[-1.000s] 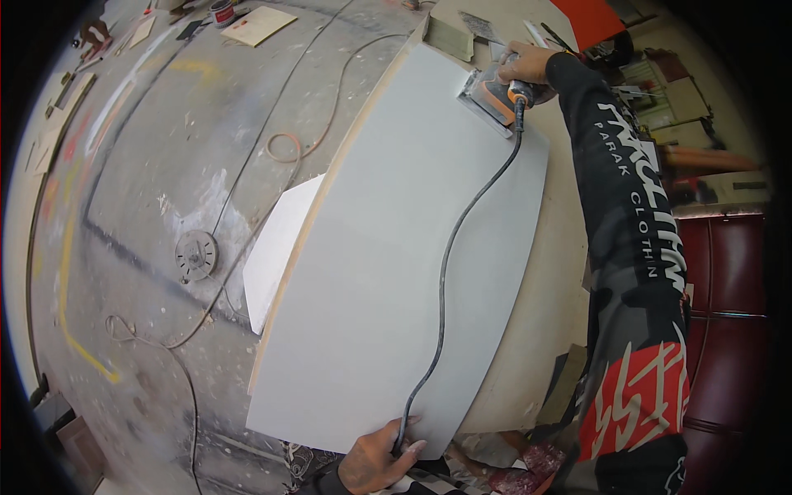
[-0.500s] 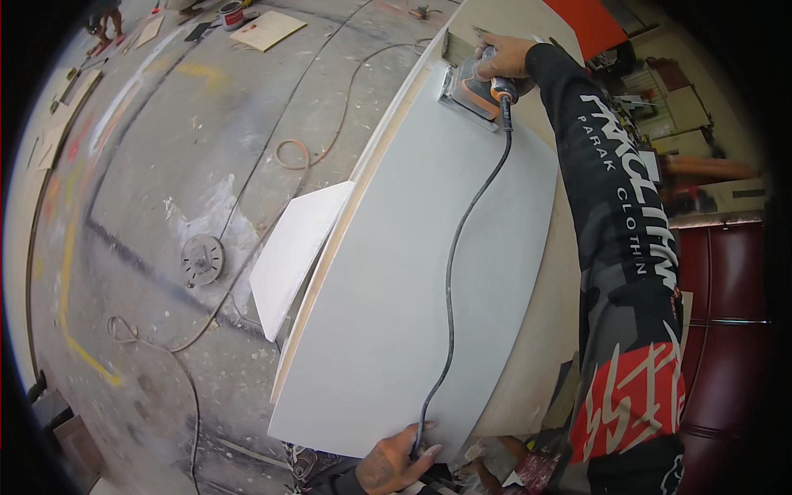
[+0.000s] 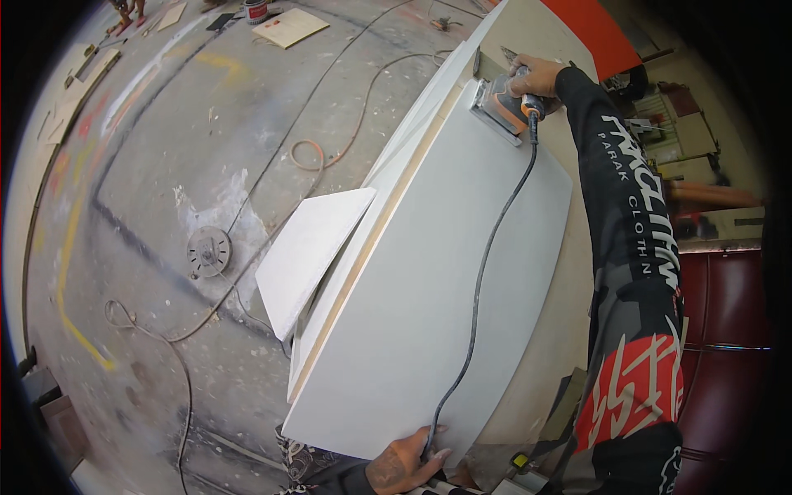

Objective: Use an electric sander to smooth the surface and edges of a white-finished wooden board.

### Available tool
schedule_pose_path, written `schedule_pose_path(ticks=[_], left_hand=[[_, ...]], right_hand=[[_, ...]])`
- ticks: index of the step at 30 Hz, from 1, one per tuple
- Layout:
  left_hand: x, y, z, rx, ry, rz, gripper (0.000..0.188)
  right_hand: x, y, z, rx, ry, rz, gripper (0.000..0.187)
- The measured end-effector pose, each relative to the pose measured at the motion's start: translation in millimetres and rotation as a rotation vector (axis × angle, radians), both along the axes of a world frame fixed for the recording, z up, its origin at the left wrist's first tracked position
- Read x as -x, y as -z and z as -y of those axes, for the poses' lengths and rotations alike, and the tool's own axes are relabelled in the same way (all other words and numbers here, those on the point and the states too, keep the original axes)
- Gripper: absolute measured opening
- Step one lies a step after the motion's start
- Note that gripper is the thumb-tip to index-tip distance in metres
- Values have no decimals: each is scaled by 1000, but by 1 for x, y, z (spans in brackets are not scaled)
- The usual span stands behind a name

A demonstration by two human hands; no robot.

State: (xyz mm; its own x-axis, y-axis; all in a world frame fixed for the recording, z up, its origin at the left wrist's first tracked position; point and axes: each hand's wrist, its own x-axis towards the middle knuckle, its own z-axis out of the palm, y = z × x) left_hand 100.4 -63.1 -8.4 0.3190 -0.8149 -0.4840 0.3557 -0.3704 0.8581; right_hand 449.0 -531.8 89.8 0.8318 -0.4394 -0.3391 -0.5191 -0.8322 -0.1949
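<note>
Head view: the orange-and-grey power sander (image 3: pixel 500 106) now sits by the far-left corner of the pale grey panel (image 3: pixel 421 272); a second ago it was further in from the left edge. Reads as the sanding pass reaching that edge. Right hand (image 3: pixel 536 76) is wrapped round the sander; left hand (image 3: pixel 399 465) pinches its black cord (image 3: pixel 478 289) at the near end. Sanding face hidden underneath; left palm hidden; can't tell if it's running.
</note>
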Motion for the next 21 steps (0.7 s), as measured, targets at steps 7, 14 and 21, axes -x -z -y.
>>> schedule_pose_path(ticks=[7,14,21], left_hand=[[-5,-5,5,3,6,-69,50],[-8,-4,5,63,-8,33,48],[-25,0,-10,-29,65,-49,50]], right_hand=[[-13,9,8,15,-95,40,59],[-16,11,18,55,-36,-14,57],[-6,15,15,-61,91,5,58]])
